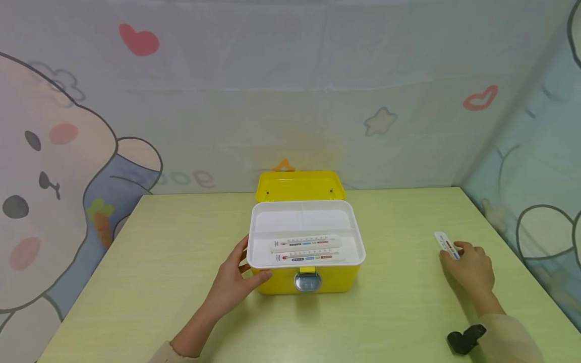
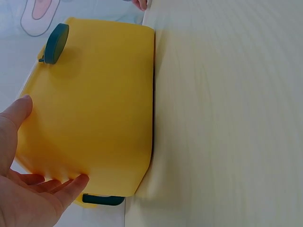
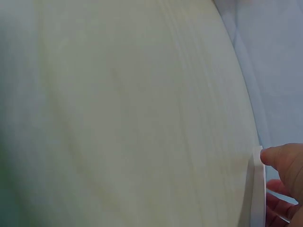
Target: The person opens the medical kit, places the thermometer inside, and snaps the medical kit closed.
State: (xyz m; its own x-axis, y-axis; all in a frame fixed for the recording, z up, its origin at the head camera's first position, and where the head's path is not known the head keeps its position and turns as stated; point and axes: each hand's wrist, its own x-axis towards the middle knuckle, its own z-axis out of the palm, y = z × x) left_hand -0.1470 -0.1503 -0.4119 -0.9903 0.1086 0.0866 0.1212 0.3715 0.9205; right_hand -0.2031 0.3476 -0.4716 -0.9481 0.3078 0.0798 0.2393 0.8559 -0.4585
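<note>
A yellow box (image 1: pixel 277 281) with a white top tray (image 1: pixel 278 217) stands in the middle of the table, its latch facing me. Two flat white thermometers (image 1: pixel 306 243) lie side by side in the tray's front section. My left hand (image 1: pixel 236 280) holds the box's front left corner, thumb on the front and fingers along the left side. Far to the right, my right hand (image 1: pixel 474 269) pinches another white thermometer (image 1: pixel 445 243) between thumb and fingers. The right wrist view shows this thermometer (image 3: pixel 258 194) edge-on, close to the tabletop; whether it touches is unclear.
Behind the tray, the yellow lid (image 1: pixel 301 186) is swung back. A pale wooden table (image 1: pixel 190 227) extends around the box, meeting a printed cloth backdrop (image 1: pixel 254 131) at the back. On the right forearm sits a small black device (image 1: pixel 465 340).
</note>
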